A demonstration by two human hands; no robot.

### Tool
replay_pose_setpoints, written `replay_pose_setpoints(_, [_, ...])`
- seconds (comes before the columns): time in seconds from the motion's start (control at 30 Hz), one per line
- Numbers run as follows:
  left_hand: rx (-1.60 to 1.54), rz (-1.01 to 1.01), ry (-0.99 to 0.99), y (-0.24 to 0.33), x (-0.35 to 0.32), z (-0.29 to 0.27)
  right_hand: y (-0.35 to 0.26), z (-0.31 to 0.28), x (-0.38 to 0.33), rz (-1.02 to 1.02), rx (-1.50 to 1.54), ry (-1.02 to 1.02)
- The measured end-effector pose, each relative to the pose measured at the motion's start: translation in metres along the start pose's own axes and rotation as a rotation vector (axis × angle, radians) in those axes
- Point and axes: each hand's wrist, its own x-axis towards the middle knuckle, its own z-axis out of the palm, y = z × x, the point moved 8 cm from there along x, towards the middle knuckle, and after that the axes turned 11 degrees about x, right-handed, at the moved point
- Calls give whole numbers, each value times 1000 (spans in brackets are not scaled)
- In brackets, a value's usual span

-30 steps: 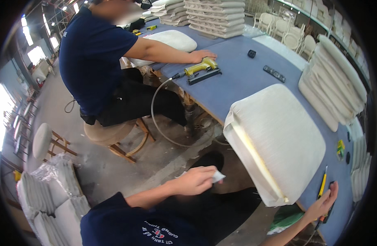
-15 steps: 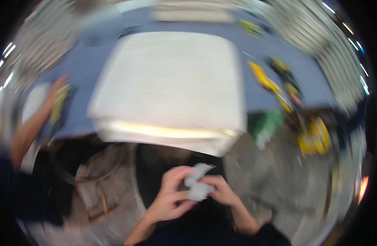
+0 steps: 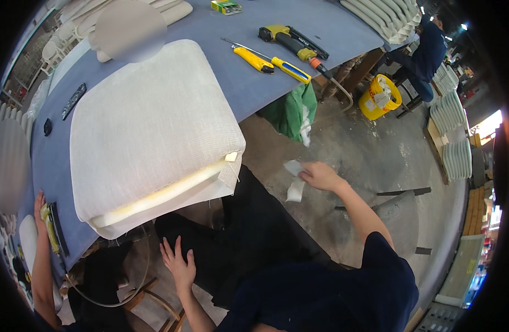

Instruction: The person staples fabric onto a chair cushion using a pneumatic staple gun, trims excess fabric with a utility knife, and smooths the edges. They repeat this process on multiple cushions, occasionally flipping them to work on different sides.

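My right hand (image 3: 320,176) reaches out to the right over the floor, fingers pinched on a thin white scrap (image 3: 292,167). A second white piece (image 3: 295,190) shows just below it; I cannot tell whether the two are joined or whether the scrap is paper or cloth. My left hand (image 3: 180,264) has its fingers spread and holds nothing, near the black cloth over my legs. Ahead of it a fabric-covered seat cushion (image 3: 155,127) lies on the blue table (image 3: 243,105). Yellowish foam (image 3: 171,196) shows along its near edge, where the fabric hangs loose.
On the table's right lie a yellow-handled cutter (image 3: 254,60), a screwdriver (image 3: 290,69) and an air stapler (image 3: 293,44) with a hose. A green bag (image 3: 290,113) hangs below; a yellow bucket (image 3: 379,98) stands beyond. At left, a co-worker's hand (image 3: 39,213) is beside another stapler (image 3: 50,229).
My hands were together around the white scrap; they have parted. The right carried the scrap out to the right, and the left let go and opened. The view has turned to the right.
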Motion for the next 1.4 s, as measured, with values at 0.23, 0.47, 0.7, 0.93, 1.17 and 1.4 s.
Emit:
replay_pose_setpoints(0.23, [-42,-27,255,13,8,-43,-186,80,17,-365,516,-186])
replay_pose_setpoints(0.47, [-1885,4,-501,129,-8,39,-248,148,-53,-516,762,-249])
replay_pose_setpoints(0.7, [-1713,-19,-271,109,-9,13,-232,150,-14,-528,405,-101])
replay_pose_setpoints(0.93, [-1490,142,-226,115,-5,-14,-215,188,-8,-178,863,-467])
replay_pose_setpoints(1.17, [-1100,119,24,90,11,-28,-193,217,21,-30,1083,-290])
replay_pose_setpoints(1.4, [-662,50,22,58,50,23,-182,260,64,-200,954,-181])
